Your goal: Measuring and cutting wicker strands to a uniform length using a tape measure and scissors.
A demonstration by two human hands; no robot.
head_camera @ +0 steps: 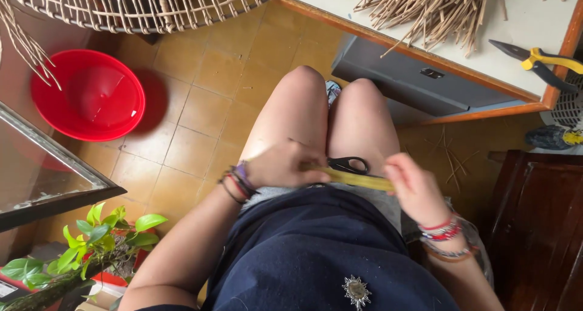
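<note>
I am seated and looking down at my lap. My left hand (pixel 284 165) and my right hand (pixel 412 186) both grip a yellowish strip (pixel 358 180) stretched between them over my thighs. Black-handled scissors (pixel 348 164) lie on my lap just behind the strip, partly hidden by it. Both wrists wear several bracelets.
A red plastic basin (pixel 88 95) stands on the tiled floor at left. A woven cane frame (pixel 139 7) hangs at top. The table (pixel 425 59) at upper right carries dry reed strips (pixel 425 7) and yellow-handled pliers (pixel 540 62). A green plant (pixel 91 238) sits at lower left, dark wooden furniture (pixel 537 226) at right.
</note>
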